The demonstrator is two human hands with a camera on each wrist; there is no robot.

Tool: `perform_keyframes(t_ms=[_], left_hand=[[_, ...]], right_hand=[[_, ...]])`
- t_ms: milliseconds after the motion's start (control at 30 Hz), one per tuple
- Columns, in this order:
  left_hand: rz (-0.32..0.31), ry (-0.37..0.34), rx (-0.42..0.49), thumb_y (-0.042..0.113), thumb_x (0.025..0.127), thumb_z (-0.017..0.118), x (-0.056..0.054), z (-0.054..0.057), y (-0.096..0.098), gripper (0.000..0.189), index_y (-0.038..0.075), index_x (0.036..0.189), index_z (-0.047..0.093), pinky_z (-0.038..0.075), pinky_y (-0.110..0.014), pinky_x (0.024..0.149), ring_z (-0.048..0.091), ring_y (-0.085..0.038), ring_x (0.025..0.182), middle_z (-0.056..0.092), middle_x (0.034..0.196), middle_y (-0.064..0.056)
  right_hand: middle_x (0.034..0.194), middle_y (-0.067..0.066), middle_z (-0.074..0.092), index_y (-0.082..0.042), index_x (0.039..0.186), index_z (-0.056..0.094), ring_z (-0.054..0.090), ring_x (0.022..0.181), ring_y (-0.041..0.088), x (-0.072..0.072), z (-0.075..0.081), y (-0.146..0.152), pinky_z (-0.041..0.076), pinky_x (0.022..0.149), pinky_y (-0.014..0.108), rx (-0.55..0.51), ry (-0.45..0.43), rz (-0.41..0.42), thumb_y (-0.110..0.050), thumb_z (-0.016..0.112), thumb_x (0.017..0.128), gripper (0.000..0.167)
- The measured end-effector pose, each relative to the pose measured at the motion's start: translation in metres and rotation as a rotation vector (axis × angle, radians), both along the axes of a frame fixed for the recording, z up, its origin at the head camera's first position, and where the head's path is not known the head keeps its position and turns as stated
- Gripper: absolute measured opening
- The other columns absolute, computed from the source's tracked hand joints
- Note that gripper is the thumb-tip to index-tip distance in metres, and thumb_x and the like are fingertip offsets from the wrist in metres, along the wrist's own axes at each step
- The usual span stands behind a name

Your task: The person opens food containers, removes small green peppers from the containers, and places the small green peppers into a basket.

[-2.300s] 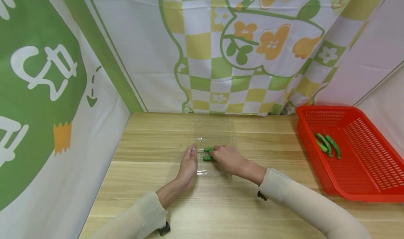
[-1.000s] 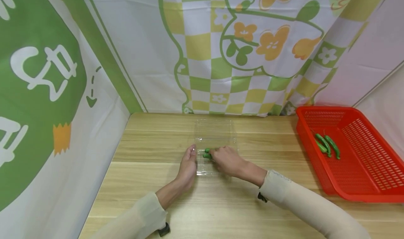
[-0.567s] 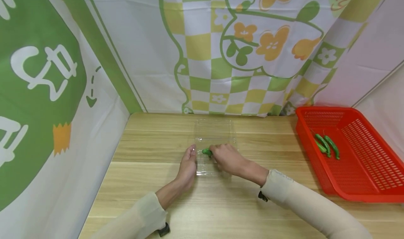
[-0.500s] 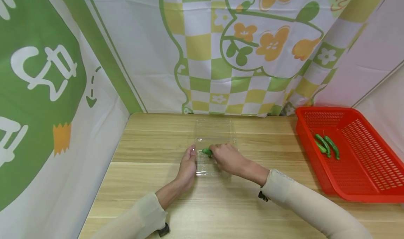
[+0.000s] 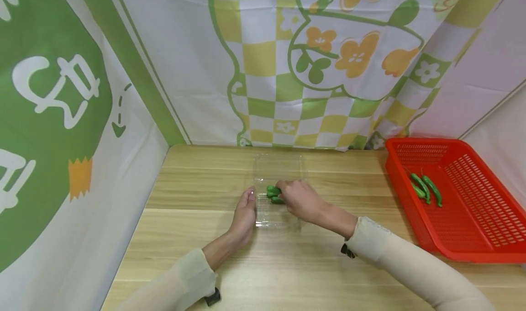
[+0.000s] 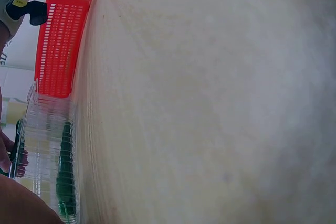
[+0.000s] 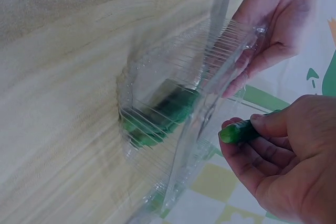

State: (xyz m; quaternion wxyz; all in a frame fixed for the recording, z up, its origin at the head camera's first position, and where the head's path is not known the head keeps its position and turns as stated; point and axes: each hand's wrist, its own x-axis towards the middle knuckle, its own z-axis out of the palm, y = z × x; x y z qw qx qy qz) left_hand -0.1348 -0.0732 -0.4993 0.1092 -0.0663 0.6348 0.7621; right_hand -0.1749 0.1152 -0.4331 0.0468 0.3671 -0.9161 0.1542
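Note:
A clear plastic clamshell box (image 5: 263,223) lies on the wooden table, its lid (image 5: 279,167) folded back away from me. My left hand (image 5: 244,217) holds the box at its left wall, thumb near the rim. Over the box, my right hand (image 5: 302,201) pinches a green chili pepper (image 7: 241,131) between thumb and fingers. Green peppers (image 7: 173,108) lie inside the box beneath it, partly hidden by the right hand in the head view. Through the box wall, the left wrist view shows a dark green pepper (image 6: 65,177) lying low inside.
At the right of the table stands a red perforated basket (image 5: 448,251), with several green chili peppers (image 5: 433,192) at its left side. Printed fabric walls (image 5: 197,64) close off the back and left of the wooden table (image 5: 185,187).
My right hand has shifted slightly right and away from me with the pepper, showing more green below its fingers. My left hand stays at the box; the basket's peppers are unmoved.

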Motion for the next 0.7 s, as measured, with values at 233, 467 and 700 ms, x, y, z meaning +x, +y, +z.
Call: perform_keyframes(t_ms=[233,467,700], left_hand=[[-0.003,0.005,0.009,0.016,0.116,0.023,-0.001,-0.001,0.000,0.055,-0.003,0.166,0.011,0.001,-0.054,0.134,-0.001,-0.039,0.163,0.005,0.177,-0.021],[-0.001,0.007,0.016,0.016,0.116,0.023,0.001,-0.001,-0.001,0.055,-0.003,0.166,0.011,0.001,-0.054,0.134,0.000,-0.039,0.163,0.005,0.177,-0.021],[-0.001,0.021,0.023,0.015,0.116,0.023,0.000,-0.002,-0.001,0.055,-0.004,0.166,0.011,0.000,-0.054,0.134,-0.001,-0.040,0.163,0.005,0.177,-0.021]], right_hand=[[0.085,0.011,0.074,0.004,0.108,0.070,0.068,0.066,0.016,0.001,0.007,0.004,0.058,0.053,0.028,0.006,-0.001,-0.007,-0.002,0.075,0.097,0.014],[0.090,0.012,0.075,0.004,0.110,0.070,0.071,0.071,0.020,0.001,0.014,0.009,0.061,0.057,0.031,-0.003,-0.022,-0.036,-0.002,0.072,0.098,0.013],[0.093,0.014,0.075,0.006,0.112,0.069,0.072,0.073,0.021,0.000,0.023,0.017,0.061,0.056,0.028,-0.014,-0.040,-0.051,-0.001,0.070,0.099,0.015]])
